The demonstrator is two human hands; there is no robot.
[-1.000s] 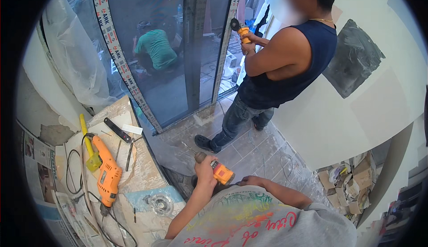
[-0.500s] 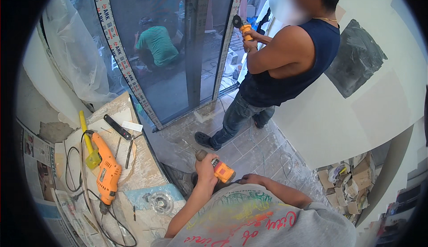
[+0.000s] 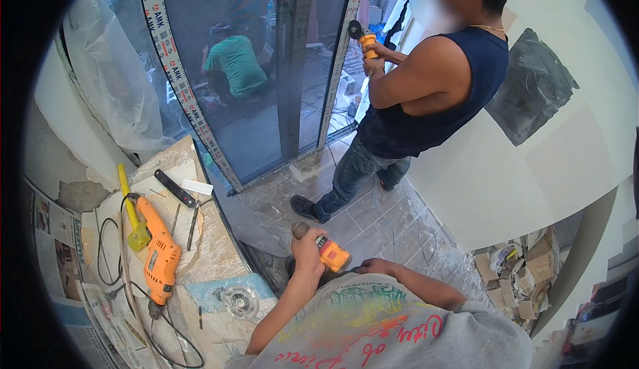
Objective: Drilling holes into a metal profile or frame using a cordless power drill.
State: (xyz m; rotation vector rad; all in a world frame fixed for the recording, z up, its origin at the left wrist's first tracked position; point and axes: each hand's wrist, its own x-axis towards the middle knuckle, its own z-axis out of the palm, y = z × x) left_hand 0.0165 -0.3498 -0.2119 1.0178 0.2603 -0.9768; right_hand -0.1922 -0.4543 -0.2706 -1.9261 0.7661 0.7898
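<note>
My left hand (image 3: 308,252) is closed round the grip of an orange-yellow cordless drill (image 3: 333,256). The drill's chuck and thin bit point away from me, toward the floor ahead. At my waist, by the hem of my grey shirt (image 3: 373,316), rests my right hand (image 3: 378,267); its fingers are mostly hidden. To the left, a dusty worktable (image 3: 223,256) carries an orange corded drill (image 3: 162,252), a yellow-handled tool (image 3: 126,189), a black folding tool (image 3: 175,188), loose drill bits (image 3: 193,226) and a round metal disc (image 3: 240,302) on a blue sheet.
Ahead on the right, a co-worker (image 3: 439,89) in a dark sleeveless top holds a yellow angle grinder (image 3: 368,42) by a glass door frame (image 3: 343,56). Behind the glass crouches a person in green (image 3: 236,66). Torn cardboard (image 3: 526,276) lies heaped at right; a cable crosses the tiled floor (image 3: 363,219).
</note>
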